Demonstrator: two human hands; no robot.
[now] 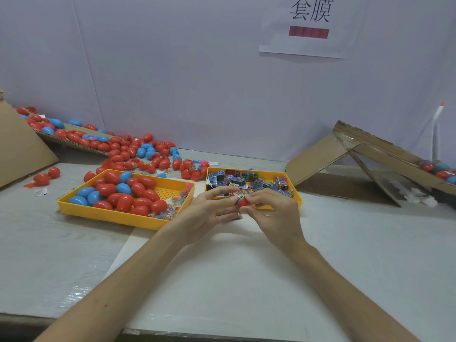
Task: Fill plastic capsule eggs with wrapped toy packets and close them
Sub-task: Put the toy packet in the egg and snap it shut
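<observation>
Both my hands meet above the table in front of the right yellow tray [297, 193]. My left hand [209, 211] and my right hand [274, 211] together grip a red capsule egg [244, 203], and a silvery wrapped toy packet [239, 196] sticks out of it between my fingertips. Whether the egg is one half or two I cannot tell. The right tray holds several wrapped toy packets [249, 180]. The left yellow tray [103, 214] holds several red and blue eggs [128, 191] and small clear packets [172, 206].
A long heap of red and blue eggs [138, 151] lies behind the left tray, running onto cardboard [22, 149] at the far left. A torn cardboard box [357, 159] with more eggs sits at the right. A paper sign [308, 25] hangs on the wall.
</observation>
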